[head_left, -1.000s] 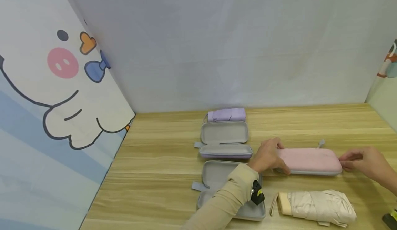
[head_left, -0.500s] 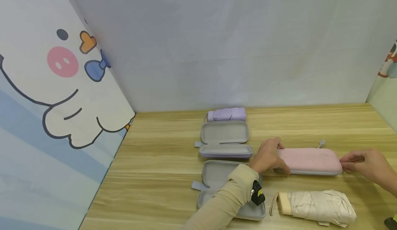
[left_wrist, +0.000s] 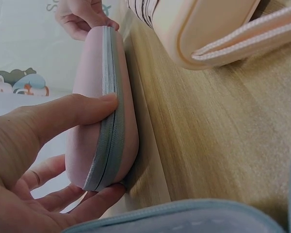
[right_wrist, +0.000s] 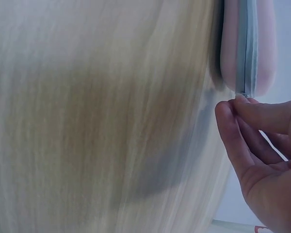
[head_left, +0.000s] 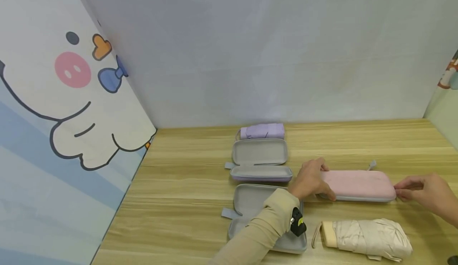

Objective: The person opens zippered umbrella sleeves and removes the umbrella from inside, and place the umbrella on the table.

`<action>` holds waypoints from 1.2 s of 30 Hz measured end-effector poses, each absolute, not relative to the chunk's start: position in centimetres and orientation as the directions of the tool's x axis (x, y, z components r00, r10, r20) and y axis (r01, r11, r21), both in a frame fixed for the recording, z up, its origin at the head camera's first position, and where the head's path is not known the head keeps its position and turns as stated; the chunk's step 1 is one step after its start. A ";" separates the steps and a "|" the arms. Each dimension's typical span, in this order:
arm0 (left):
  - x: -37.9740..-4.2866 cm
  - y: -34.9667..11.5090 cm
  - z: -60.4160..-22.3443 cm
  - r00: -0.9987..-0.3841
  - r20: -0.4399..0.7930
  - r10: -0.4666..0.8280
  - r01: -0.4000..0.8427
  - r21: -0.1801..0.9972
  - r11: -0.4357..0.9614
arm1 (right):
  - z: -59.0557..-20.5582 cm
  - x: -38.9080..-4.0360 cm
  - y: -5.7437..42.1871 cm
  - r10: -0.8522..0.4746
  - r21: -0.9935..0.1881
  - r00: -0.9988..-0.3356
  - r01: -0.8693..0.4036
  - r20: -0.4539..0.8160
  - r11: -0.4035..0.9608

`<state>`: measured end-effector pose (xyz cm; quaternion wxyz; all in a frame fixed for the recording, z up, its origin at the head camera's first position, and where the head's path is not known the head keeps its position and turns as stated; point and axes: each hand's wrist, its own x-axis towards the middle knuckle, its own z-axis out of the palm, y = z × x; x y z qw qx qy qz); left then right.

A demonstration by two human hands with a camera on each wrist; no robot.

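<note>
A pink zip case (head_left: 358,185) with a grey zipper lies closed on the wooden table, right of centre. My left hand (head_left: 309,179) grips its left end. In the left wrist view, the thumb presses on the zipper band (left_wrist: 112,126) while the other fingers curl round the far side. At the opposite end, my right hand (head_left: 427,191) pinches the zipper pull (right_wrist: 241,96) between thumb and forefinger, and the pull itself is mostly hidden by the fingertips. A folded cream umbrella (head_left: 370,237) with a wrist strap lies on the near side of the pink case.
Two opened cases with grey linings, a purple-edged one (head_left: 260,152) and a nearer one (head_left: 250,197) partly behind my left forearm, lie to the left. Behind them is a folded purple umbrella (head_left: 262,131). A pale cloth backdrop (head_left: 268,58) rises at the table's back edge.
My right hand has shifted very slightly to the right, and its wrist a little nearer the lower edge. The left hand and the pink case stay essentially in place.
</note>
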<state>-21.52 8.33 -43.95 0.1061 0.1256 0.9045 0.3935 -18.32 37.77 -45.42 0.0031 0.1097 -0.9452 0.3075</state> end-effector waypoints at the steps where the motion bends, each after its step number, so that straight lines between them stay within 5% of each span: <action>1: -21.5 8.3 -43.9 -0.946 -0.094 0.310 0.142 0.739 0.658 | -45.4 -18.3 37.8 -0.204 -0.581 -0.977 -0.205 0.068 0.787; 27: -21.6 8.3 -44.0 -0.947 -0.088 0.307 0.159 0.704 0.692 | -45.4 -17.0 37.7 -0.154 -0.557 -0.988 -0.122 -0.010 0.822; 36: -21.6 8.4 -44.0 -0.951 -0.107 0.290 0.132 0.709 0.693 | -45.8 -16.4 37.6 -0.177 -0.585 -0.982 -0.178 0.059 0.791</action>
